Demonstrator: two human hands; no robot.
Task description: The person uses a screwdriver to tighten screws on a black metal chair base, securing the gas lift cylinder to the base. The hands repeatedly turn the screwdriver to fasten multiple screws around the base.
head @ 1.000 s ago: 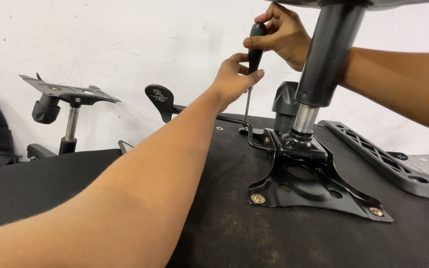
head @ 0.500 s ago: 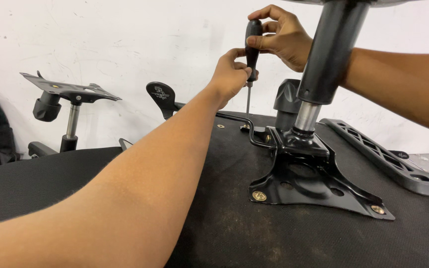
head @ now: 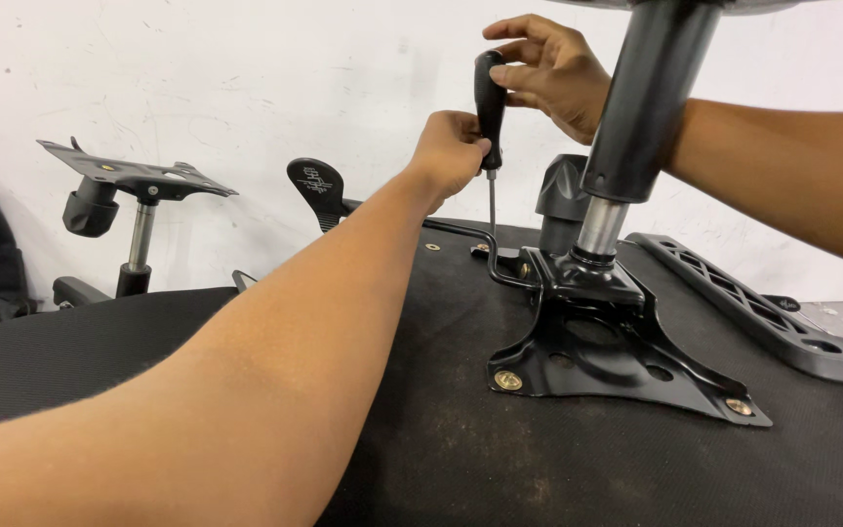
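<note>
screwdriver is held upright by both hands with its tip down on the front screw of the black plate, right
Not quite. In the head view both hands, left hand and right hand, hold the screwdriver upright, but its tip is at the far edge of the black plate, not the front screw.

Two hands, the left hand (head: 456, 151) and the right hand (head: 548, 73), are holding one screwdriver (head: 489, 102). Two gold screws (head: 507, 381) are showing on one black plate (head: 617, 361).

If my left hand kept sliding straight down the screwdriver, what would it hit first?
Likely the black metal chair mechanism plate, where the screwdriver held by your left hand meets its far corner; depth there is unclear.
</note>
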